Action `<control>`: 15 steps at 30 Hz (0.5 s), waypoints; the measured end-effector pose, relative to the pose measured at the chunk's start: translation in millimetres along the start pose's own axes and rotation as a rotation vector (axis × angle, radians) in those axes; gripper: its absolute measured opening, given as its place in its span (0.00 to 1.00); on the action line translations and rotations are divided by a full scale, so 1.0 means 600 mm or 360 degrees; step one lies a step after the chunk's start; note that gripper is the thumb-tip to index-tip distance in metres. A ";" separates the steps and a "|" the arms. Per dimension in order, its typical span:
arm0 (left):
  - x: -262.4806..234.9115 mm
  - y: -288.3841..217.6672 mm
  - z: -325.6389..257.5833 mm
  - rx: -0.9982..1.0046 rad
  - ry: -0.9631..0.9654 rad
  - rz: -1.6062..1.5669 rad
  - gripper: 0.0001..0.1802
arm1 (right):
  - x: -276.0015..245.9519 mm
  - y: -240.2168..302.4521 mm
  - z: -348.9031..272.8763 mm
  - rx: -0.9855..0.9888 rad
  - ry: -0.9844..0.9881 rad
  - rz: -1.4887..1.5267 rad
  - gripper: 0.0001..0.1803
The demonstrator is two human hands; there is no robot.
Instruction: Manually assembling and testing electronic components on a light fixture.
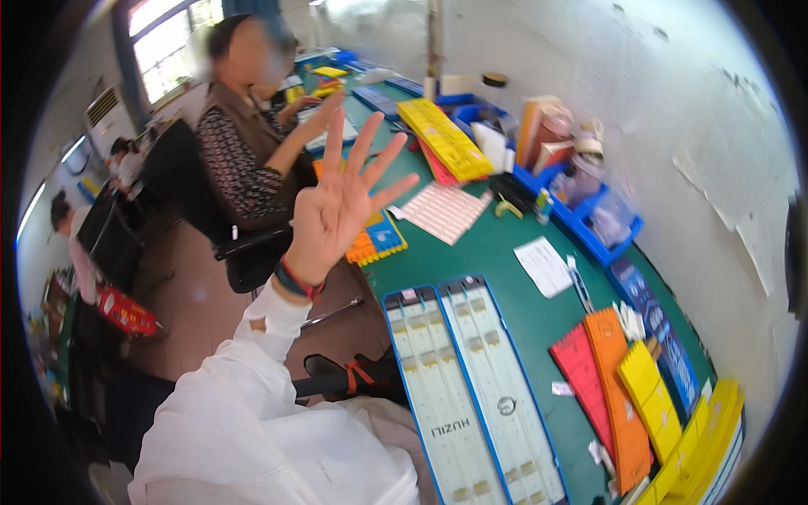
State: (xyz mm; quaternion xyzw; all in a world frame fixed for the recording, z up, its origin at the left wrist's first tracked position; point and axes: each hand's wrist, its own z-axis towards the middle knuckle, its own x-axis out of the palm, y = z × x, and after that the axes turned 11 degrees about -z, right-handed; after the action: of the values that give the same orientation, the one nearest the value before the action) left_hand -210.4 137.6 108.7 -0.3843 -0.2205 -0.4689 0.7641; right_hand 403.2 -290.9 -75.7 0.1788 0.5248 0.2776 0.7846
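- My left hand [332, 215] is raised above the green table [497, 252], palm facing me, four fingers [364, 145] spread apart and gripping nothing.
- Just below the fingertips lies an orange-and-blue block tray [379, 240].
- Beyond the fingertips a co-worker [244, 143] sits.
- I can't see my right hand.

I can see a white slip of paper [543, 266] lying flat on the green table [488, 252], a white printed sheet [443, 212] with reddish rows further back, and a red printed pack [126, 311] down on the left, near the floor.
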 end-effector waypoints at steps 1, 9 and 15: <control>0.025 0.026 -0.018 -0.0139 0.0068 -0.0085 0.58 | -0.004 0.055 -0.031 -0.0054 0.0000 0.0202 0.32; 0.102 0.168 -0.163 -0.1106 0.0781 -0.0156 0.44 | -0.003 0.177 -0.081 -0.0152 -0.0004 0.0326 0.20; 0.099 0.225 -0.155 -0.1489 0.0750 -0.0423 0.59 | -0.049 0.324 -0.197 -0.1002 0.0931 0.0054 0.31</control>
State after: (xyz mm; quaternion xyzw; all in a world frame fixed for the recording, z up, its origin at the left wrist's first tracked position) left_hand -65.6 66.9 42.4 -0.5369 0.1426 -0.6831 0.4742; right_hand 237.3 -158.4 11.6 -0.1471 0.6119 0.4761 0.6143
